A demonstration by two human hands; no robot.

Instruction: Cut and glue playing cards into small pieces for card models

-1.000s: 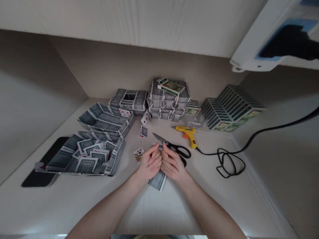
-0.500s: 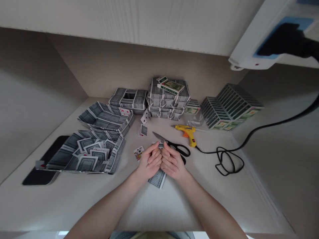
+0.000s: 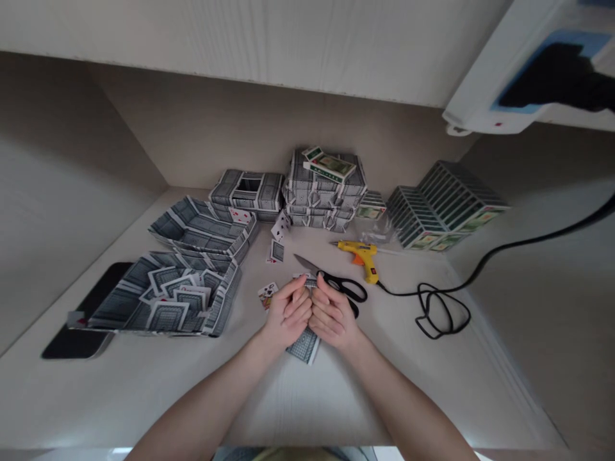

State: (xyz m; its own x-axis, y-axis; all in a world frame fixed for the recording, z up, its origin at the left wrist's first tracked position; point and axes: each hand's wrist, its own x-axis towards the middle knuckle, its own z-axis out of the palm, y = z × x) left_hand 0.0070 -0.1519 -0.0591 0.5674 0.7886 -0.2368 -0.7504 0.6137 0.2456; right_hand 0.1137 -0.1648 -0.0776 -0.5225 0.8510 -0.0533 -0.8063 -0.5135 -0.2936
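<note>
My left hand [image 3: 288, 314] and my right hand [image 3: 332, 317] are cupped together at the middle of the white shelf, fingertips meeting. Between them is a grey-backed playing card [image 3: 303, 347], showing below the palms, and a grey card edge shows above the fingers. I cannot tell if these are one card. Black-handled scissors [image 3: 343, 289] lie just beyond my right hand, their blades pointing left. A loose face-up playing card [image 3: 268, 296] lies left of my left hand.
Folded structures of playing cards [image 3: 202, 230] stand to the left, beside a black phone [image 3: 79, 337]. Stacked card constructions [image 3: 324, 192] rise behind. A yellow glue gun [image 3: 360, 258] trails a black cable [image 3: 432, 307] rightward. Green-edged card boxes [image 3: 444, 208] stand at right.
My hands stay together around the card with only slight finger movement. The whole scene sits a little higher in the view than it did a second ago.
</note>
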